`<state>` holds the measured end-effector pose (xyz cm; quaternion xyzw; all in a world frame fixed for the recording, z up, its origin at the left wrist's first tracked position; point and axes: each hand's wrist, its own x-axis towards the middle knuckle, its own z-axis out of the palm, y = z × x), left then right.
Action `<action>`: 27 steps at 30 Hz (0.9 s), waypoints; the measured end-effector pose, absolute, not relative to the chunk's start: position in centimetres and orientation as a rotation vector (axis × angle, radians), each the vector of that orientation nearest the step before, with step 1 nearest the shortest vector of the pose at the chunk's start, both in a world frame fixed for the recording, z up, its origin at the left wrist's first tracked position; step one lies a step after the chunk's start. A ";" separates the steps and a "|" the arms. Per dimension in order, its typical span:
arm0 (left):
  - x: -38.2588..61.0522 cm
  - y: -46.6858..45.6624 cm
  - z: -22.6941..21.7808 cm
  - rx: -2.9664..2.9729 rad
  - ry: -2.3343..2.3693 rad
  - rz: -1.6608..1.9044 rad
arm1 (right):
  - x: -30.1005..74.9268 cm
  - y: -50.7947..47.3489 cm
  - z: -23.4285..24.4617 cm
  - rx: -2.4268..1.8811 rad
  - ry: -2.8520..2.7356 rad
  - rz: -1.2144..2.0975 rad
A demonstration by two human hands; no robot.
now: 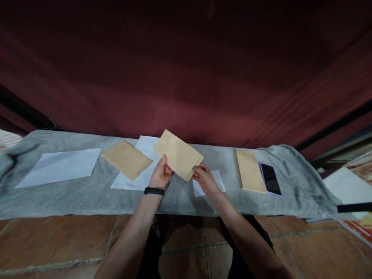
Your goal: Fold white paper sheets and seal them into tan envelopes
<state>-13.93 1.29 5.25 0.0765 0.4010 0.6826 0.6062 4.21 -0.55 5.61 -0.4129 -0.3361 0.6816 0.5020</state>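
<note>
Between my two hands a tan paper envelope [178, 154] with small red print at its upper left corner is held tilted above the cloth. My left hand [162, 173] wears a dark wristband and pinches the envelope's lower left edge, thumb on top. At the lower right end, my right hand [204, 177] grips the envelope near its flap with fingers closed. Under my right hand lies a small white paper [198, 189], partly covered. To the left another tan envelope [128, 159] rests partly over a white sheet [124, 183].
A grey cloth [78, 199] covers the long narrow surface. A white sheet [62, 166] lies far left. On the right are a stack of tan envelopes [250, 170] and a phone [271, 179]. A dark red upright panel [186, 77] stands behind; tiled floor [58, 236] is in front.
</note>
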 end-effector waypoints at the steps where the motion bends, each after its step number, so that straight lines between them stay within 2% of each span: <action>1: -13.0 1.2 5.1 0.198 0.897 1.566 | 4.8 -0.7 5.3 -1.001 -0.774 1.657; 9: -8.4 0.9 6.0 0.400 0.830 1.646 | 8.6 0.5 2.8 -1.101 -0.770 1.539; 15: -6.7 0.3 7.2 0.596 0.712 1.534 | 9.7 0.3 2.8 -0.957 -0.764 1.896; 19: -6.3 0.6 8.2 0.766 0.684 1.477 | 9.2 -0.1 3.0 -0.991 -0.811 2.020; 23: -6.3 1.0 8.9 0.827 0.681 1.464 | 8.8 -0.2 3.0 -1.137 -0.972 1.983; 27: -6.5 1.5 9.0 0.827 0.692 1.511 | 8.9 -0.3 2.3 -1.092 -0.972 1.840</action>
